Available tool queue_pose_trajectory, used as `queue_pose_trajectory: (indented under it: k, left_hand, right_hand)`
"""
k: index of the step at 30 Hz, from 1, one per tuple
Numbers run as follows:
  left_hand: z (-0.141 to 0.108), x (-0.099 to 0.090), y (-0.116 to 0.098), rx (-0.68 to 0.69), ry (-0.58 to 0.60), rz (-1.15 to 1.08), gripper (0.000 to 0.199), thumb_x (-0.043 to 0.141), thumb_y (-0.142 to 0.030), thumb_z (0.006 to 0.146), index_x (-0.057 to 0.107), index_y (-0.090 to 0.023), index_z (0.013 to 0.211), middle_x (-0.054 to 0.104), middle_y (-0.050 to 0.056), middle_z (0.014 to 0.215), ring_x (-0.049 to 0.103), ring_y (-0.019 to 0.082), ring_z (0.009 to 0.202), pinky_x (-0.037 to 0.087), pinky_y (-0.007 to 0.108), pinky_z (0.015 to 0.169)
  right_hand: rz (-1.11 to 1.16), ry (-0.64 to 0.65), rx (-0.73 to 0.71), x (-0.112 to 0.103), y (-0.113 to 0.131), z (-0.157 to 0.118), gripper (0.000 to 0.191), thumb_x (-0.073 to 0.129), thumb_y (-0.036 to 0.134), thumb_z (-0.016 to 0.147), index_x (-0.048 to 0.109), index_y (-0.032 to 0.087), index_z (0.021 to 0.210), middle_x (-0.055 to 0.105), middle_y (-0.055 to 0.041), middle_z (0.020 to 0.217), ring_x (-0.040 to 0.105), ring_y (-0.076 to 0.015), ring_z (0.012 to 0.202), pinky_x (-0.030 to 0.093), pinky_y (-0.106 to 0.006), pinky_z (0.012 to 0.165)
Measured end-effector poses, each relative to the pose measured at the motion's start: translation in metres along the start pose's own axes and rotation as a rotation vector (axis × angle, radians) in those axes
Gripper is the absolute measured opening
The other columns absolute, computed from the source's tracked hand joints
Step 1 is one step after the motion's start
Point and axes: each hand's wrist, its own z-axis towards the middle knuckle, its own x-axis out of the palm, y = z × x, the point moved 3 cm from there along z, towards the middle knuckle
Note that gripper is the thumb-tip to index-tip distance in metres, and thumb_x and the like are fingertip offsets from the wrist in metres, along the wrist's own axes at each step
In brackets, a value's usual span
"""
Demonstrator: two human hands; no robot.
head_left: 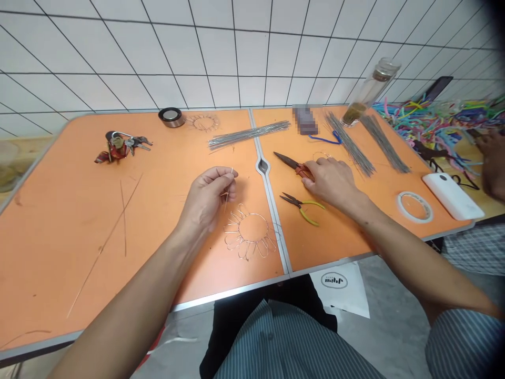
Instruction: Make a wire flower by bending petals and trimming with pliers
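Note:
My left hand is pinched shut on a thin piece of wire, held above the orange table. Close beside it, to the lower right, lies a flower-shaped wire frame with a round middle and looped petals. My right hand rests over the red handles of the large pliers, its fingers wrapped round them; the jaws point left, away from the hand. Just below lie smaller pliers with yellow handles, spread apart and untouched.
Wire bundles lie at the back and right. A glass bottle, white tape roll, white power bank, black tape roll and keys stand around. Loose wires lie left. Another person's hand is far right.

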Motion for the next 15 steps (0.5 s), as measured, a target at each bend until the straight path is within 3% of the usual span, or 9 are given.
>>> queue_pose_trajectory:
  k: [4,10,12,15]
  left_hand:
    - [0.001,-0.001,0.003,0.000,0.015,0.008,0.009,0.079,-0.024,0.080,0.076,-0.017,0.085,0.062,-0.002,0.064,0.054,0.010,0.055,0.045,0.021,0.055]
    - [-0.001,-0.001,0.001,-0.017,0.020,0.012,0.010,0.079,-0.025,0.080,0.075,-0.017,0.085,0.067,0.000,0.068,0.056,0.010,0.054,0.045,0.022,0.054]
    - [-0.001,0.000,-0.001,-0.014,0.024,-0.020,0.012,0.080,-0.025,0.079,0.074,-0.017,0.085,0.069,0.000,0.068,0.056,0.010,0.054,0.045,0.022,0.054]
    - [-0.001,0.001,-0.002,0.000,0.034,-0.069,0.014,0.081,-0.025,0.078,0.074,-0.016,0.086,0.069,0.000,0.066,0.055,0.010,0.051,0.041,0.022,0.050]
  right_hand:
    - [-0.019,-0.115,0.029,0.005,0.006,-0.001,0.039,0.050,0.035,0.106,0.076,0.013,0.123,0.077,-0.0216,0.113,0.069,-0.0377,0.106,0.037,-0.044,0.083]
    - [0.115,-0.056,0.165,-0.001,0.004,-0.002,0.043,0.048,0.036,0.104,0.070,0.012,0.131,0.069,-0.0260,0.131,0.069,-0.0356,0.092,0.039,-0.041,0.072]
    - [0.383,-0.046,0.186,-0.007,0.000,0.000,0.038,0.048,0.038,0.104,0.072,0.015,0.122,0.072,-0.0235,0.124,0.069,-0.0332,0.089,0.043,-0.041,0.073]
    - [1.224,0.138,0.208,-0.012,0.005,0.004,0.036,0.048,0.049,0.106,0.070,0.021,0.111,0.071,-0.0102,0.092,0.062,-0.0235,0.063,0.045,-0.037,0.061]
